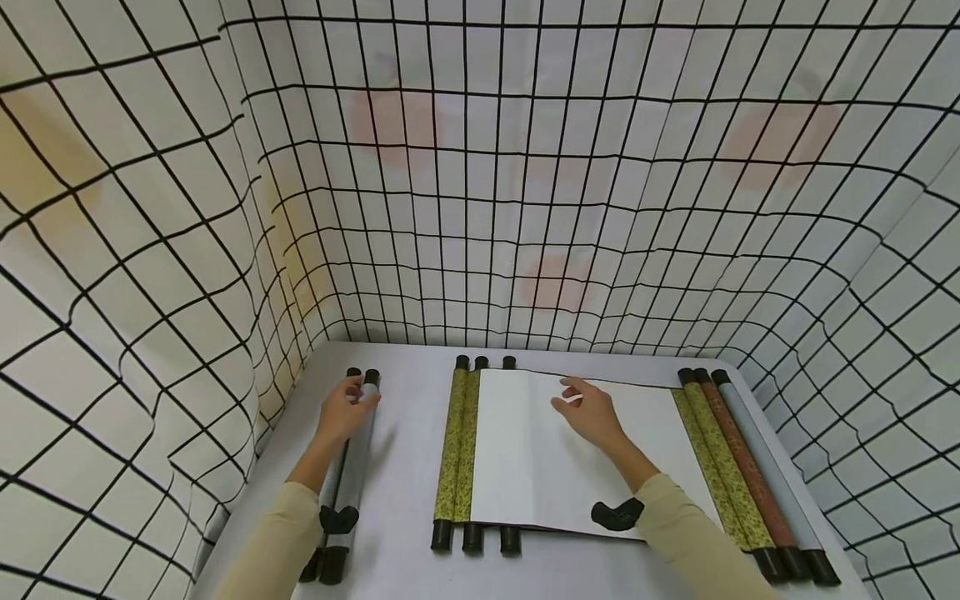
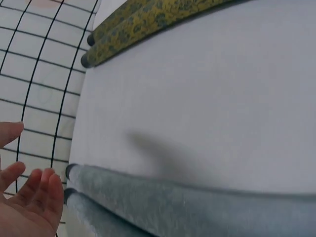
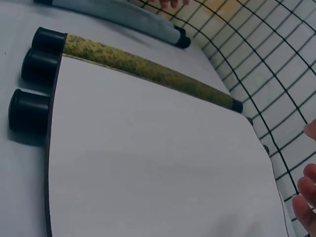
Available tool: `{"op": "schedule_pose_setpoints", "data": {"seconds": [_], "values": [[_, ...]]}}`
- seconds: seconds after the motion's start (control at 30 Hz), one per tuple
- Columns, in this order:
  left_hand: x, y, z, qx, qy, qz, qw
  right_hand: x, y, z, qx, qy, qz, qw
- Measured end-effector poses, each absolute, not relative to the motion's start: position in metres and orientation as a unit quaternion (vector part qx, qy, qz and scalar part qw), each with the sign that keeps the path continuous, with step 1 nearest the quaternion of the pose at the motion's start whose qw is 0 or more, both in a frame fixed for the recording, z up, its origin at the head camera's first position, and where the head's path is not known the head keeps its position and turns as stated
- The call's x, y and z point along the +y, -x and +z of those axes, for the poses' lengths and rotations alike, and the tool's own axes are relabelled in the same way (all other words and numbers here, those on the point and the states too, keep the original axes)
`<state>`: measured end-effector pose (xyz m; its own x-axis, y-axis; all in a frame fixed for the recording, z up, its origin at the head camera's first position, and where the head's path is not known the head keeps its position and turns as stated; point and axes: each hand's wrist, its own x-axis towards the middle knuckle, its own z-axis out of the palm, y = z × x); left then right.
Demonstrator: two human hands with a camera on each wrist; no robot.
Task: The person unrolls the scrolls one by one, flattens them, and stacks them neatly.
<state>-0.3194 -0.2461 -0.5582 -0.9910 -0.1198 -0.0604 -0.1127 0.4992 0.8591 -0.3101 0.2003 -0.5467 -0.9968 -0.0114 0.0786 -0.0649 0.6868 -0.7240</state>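
Note:
My left hand [image 1: 345, 408] hovers at the far end of two grey-blue scrolls [image 1: 362, 450] with black end knobs. In the left wrist view its fingers [image 2: 34, 192] are loosely bent, apart from the grey-blue rolls [image 2: 163, 202]. My right hand [image 1: 592, 414] is over a white sheet [image 1: 502, 450], its fingers loosely curved and holding nothing. Yellow-green patterned rolls [image 1: 452, 450] lie along the sheet's left side. A third pair of black knobs [image 1: 510, 540] sticks out from under the sheet; the roll between them is hidden. Only fingertips [image 3: 308, 187] show in the right wrist view.
At the right lie yellow-green scrolls [image 1: 723, 467], a reddish-brown scroll [image 1: 750, 467] and another grey-blue scroll [image 1: 772, 467], side by side. A black wire grid [image 1: 517, 200] surrounds the white table [image 1: 405, 467] at the back and sides. Black straps sit at both wrists.

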Motion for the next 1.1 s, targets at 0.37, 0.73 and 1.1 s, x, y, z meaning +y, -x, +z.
{"op": "schedule_pose_setpoints", "data": {"seconds": [0.37, 0.73, 1.1], "values": [[-0.284, 0.301, -0.559, -0.857, -0.091, -0.507, -0.007, 0.139, 0.307, -0.550, -0.899, -0.051, 0.436, 0.014], [-0.306, 0.288, -0.565, -0.834, -0.108, -0.541, -0.022, 0.087, 0.303, -0.553, -0.868, -0.091, 0.488, -0.019], [-0.332, 0.284, -0.589, -0.831, -0.099, -0.544, -0.061, 0.021, 0.282, -0.564, -0.819, -0.145, 0.546, -0.101]]}}
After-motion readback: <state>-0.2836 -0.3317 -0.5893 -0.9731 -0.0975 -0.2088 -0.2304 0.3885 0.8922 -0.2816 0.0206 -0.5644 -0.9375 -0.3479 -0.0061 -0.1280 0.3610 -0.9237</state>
